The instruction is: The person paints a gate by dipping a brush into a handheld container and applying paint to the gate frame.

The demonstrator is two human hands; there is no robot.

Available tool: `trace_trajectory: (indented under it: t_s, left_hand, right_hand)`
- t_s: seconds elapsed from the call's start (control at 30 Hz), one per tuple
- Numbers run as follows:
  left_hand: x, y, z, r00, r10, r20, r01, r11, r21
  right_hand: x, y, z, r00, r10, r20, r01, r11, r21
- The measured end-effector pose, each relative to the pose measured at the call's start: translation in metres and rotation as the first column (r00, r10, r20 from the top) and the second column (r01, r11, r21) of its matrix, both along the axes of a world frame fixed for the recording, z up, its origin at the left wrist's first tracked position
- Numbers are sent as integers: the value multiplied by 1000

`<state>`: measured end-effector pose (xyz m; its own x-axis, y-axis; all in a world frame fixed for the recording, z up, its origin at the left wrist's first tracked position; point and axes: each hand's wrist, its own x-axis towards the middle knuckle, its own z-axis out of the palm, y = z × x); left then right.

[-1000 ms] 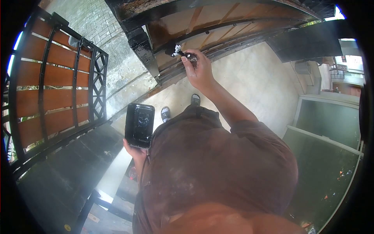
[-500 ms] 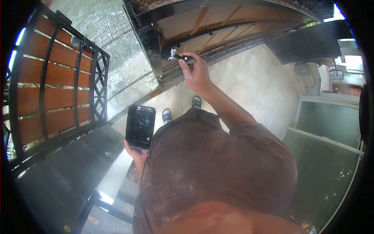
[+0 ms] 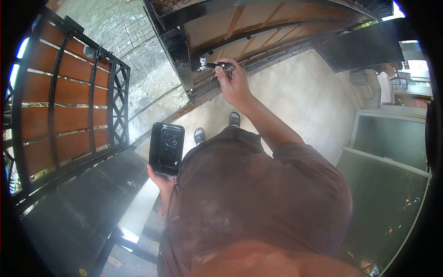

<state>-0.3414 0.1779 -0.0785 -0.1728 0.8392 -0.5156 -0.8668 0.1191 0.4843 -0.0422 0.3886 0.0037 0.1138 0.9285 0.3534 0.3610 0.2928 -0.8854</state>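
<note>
Head view: I find the right hand (image 3: pixel 237 90) in a closed pinch grip, thumb and fingers around a small, dark-handled, brush-like tool with a white-flecked head (image 3: pixel 203 63). The head lies beside a glossy black metal post (image 3: pixel 177 51); contact cannot be confirmed. The left hand (image 3: pixel 162 182) has a partly open, supporting grip at the near end of a black rectangular plastic tray (image 3: pixel 156 147) bearing wet-looking residue (image 3: pixel 170 142); its fingers beneath are hidden.

Risks, in my judgement: the short pinch could let the tool twist if its head catches the post's edge, and could foul the fingertips. With support at one end only, a wrist roll could tip the tray and drip residue on the pale floor (image 3: pixel 295 92) or brown shirt (image 3: pixel 258 184).

Pose: right arm (image 3: pixel 272 121) reaching forward from the shoulder; left forearm (image 3: pixel 165 198) low beside the shirt, tray well apart from the tool.
</note>
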Motion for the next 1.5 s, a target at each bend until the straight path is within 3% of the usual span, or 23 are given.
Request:
trace_trajectory:
  t_s: [0.1, 0.17, 0.2, 0.27, 0.37, 0.57, 0.67, 0.77, 1.07, 1.5]
  left_hand:
    - [0, 0, 2, 1000, -6, 11, 6, 1000, 7]
    - [0, -1, 0, 1000, -14, 11, 14, 1000, 9]
    - [-1, -1, -3, 1000, -16, -16, 15, 1000, -19]
    - [-1, -2, -9, 999, -20, -43, 18, 999, -48]
    - [0, -2, -10, 999, -37, -3, 37, 999, -40]
    - [4, 3, -6, 995, -93, -24, 92, 996, -9]
    - [0, 3, -10, 991, -124, 45, 123, 992, 34]
    - [5, 6, -4, 994, -108, -17, 108, 994, 4]
    - [10, 15, 1, 983, -157, -99, 157, 988, -4]
    - [11, 16, 3, 987, -147, -59, 150, 987, 54]
  right_hand:
    - [3, 1, -1, 996, 10, -84, -14, 999, -52]
    - [7, 5, -9, 946, 4, -323, -57, 986, -156]
    - [9, 7, -10, 946, 2, -324, -56, 986, -157]
    - [14, 10, -12, 818, -56, -572, -107, 963, -247]
    - [25, 15, -16, 767, -24, -641, -176, 953, -246]
    - [30, 15, -18, 724, -78, -686, -157, 949, -273]
    - [34, 9, -13, 756, -109, -645, -88, 960, -265]
    - [47, -2, -14, 698, -124, -705, -57, 972, -227]
    - [70, -38, -17, 700, -198, -686, 47, 972, -232]
    - [20, -14, -24, 658, -132, -742, -6, 983, -181]
